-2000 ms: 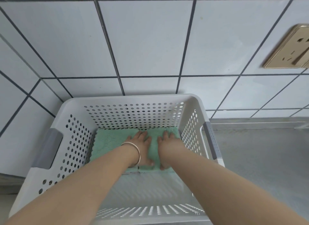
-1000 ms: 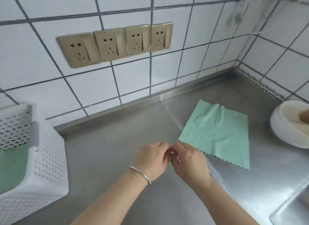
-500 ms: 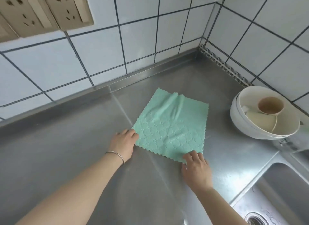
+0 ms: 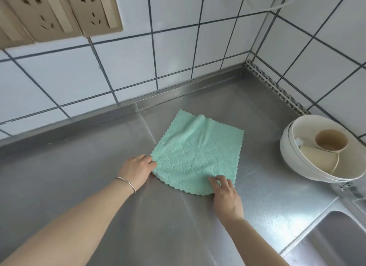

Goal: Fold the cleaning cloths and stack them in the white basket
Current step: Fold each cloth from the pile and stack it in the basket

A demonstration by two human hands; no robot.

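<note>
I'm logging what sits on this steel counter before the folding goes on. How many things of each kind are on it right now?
Green cleaning cloths: 1, the green cloth, lying flat, left hand and right hand at its near corners
White bowls: 1, the white bowl
Beige cups: 2, the upper cup and the lower cup, both in the bowl
Total: 4

I see bare counter (image 4: pixel 83 178) left of the cloth (image 4: pixel 198 155) and in front of it, open for my arms. Behind the cloth a strip of counter runs to the tiled wall (image 4: pixel 178 54). To the right a bowl (image 4: pixel 293 163) of cups (image 4: pixel 330 141) stands near; the sink (image 4: pixel 336 240) drops away at the near right.
</note>
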